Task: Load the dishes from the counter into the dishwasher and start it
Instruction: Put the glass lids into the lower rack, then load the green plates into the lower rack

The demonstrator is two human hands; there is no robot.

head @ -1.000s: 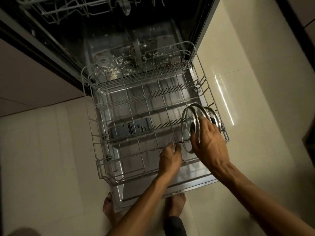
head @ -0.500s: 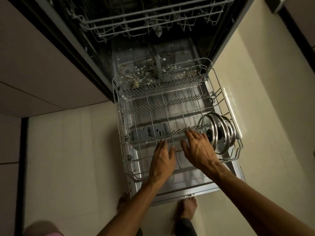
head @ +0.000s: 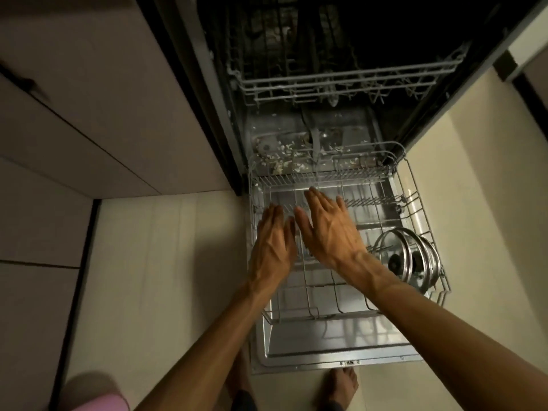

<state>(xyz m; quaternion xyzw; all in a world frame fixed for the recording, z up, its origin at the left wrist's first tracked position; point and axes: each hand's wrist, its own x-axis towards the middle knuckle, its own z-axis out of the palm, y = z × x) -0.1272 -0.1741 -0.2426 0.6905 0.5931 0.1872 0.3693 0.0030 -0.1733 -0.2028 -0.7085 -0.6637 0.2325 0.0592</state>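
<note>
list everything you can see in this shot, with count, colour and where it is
lower rack: 1, grey wire, pulled out over the open dishwasher door
lids: 2 as far as I can tell, glass with metal rims and dark knobs, standing on edge at the rack's right front
upper rack: 1, grey wire, inside the dark tub
dishwasher door: 1, steel inner face, folded down flat
food scraps: many, pale, on the tub floor behind the lower rack
cabinets: beige fronts, on the left
floor: cream tiles
pink object: 1, bottom left corner, blurred
feet: 2, bare, at the door's front edge
left hand: fingers straight, holding nothing, over the rack's left side
right hand: fingers straight, holding nothing, over the rack's middle
</note>
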